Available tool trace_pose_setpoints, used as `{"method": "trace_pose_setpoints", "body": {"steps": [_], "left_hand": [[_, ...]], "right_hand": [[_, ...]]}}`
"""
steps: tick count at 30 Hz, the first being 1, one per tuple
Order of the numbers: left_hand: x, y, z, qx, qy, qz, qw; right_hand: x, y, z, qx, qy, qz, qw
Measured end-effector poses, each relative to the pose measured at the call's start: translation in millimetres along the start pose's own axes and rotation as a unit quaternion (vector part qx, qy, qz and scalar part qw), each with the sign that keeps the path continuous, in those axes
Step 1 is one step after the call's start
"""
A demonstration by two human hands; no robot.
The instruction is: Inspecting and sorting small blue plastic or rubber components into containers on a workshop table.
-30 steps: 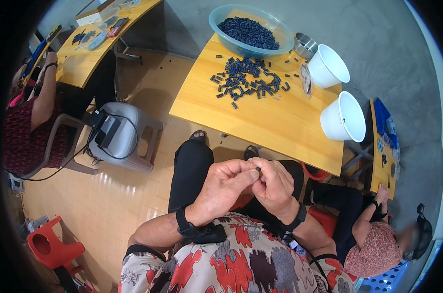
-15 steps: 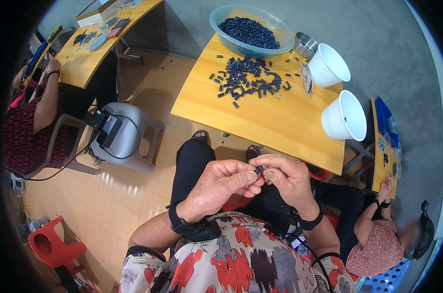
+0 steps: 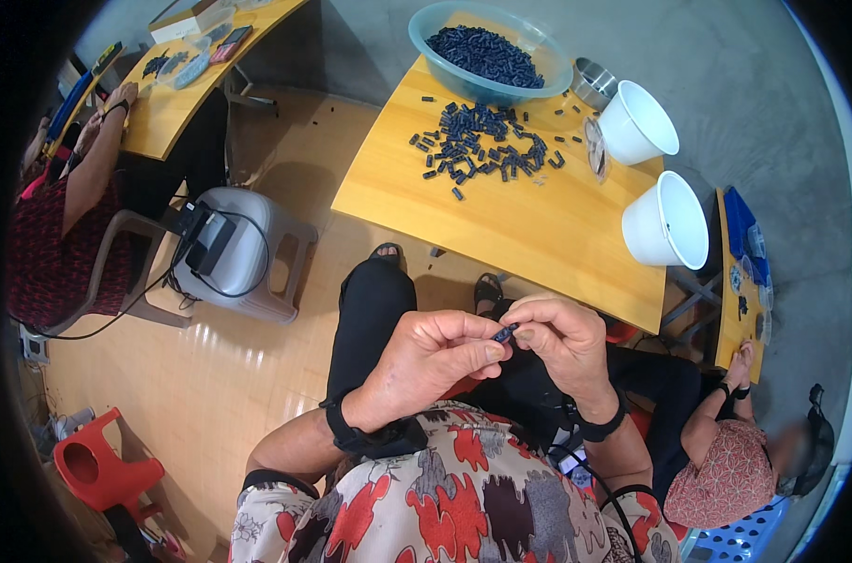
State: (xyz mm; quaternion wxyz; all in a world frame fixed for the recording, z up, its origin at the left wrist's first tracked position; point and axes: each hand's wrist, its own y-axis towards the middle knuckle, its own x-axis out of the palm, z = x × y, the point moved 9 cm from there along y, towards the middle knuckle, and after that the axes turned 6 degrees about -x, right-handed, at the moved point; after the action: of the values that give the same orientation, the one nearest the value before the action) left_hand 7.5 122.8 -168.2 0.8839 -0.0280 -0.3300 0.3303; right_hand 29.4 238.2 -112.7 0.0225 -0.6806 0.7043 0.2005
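Observation:
Between my two hands, above my lap, is a small dark rectangular plastic piece (image 3: 505,333). My left hand (image 3: 440,352) pinches one end of it between thumb and forefinger. At the other end, the thumb and fingertips of my right hand (image 3: 562,342) close on it, hiding part of it. Beyond my hands, a loose pile of similar dark pieces (image 3: 482,141) lies spread on the wooden table (image 3: 501,230). A translucent teal basin (image 3: 417,42) at the table's far side holds a heap of small dark parts.
Two white buckets (image 3: 665,220) stand along the table's right side, near a metal bowl (image 3: 594,83) and a clear lid (image 3: 596,148). A grey stool (image 3: 257,253) bearing a black box sits left. Other people work at tables on both sides.
The dark piece has turned and now shows more of its length between my fingertips. My right hand has shifted slightly to the right.

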Motion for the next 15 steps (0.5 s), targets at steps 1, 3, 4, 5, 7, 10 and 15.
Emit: {"method": "trace_pose_setpoints", "body": {"steps": [1, 3, 4, 5, 7, 10, 15], "left_hand": [[-1, -1, 4, 0.023, 0.02, 0.007, 1.0], [0, -2, 2, 0.006, 0.034, 0.005, 0.999], [0, -2, 3, 0.009, 0.045, 0.002, 0.999], [1, -3, 3, 0.009, 0.045, 0.002, 0.999], [1, -3, 4, 0.011, 0.05, 0.006, 0.999], [1, -4, 6, 0.021, 0.062, 0.013, 0.998], [3, -4, 8, 0.032, 0.059, 0.004, 0.998]], "right_hand": [[-3, 0, -1, 0.001, -0.023, 0.015, 1.0], [-1, 1, -9, -0.025, -0.056, 0.0, 0.998], [-3, 1, -11, -0.03, -0.096, 0.008, 0.995], [-1, 2, -14, -0.044, -0.09, -0.002, 0.995], [-3, 3, -20, -0.073, -0.122, 0.01, 0.99], [-3, 3, -22, -0.076, -0.123, 0.008, 0.99], [-2, 3, -22, -0.075, -0.095, -0.006, 0.993]]}}
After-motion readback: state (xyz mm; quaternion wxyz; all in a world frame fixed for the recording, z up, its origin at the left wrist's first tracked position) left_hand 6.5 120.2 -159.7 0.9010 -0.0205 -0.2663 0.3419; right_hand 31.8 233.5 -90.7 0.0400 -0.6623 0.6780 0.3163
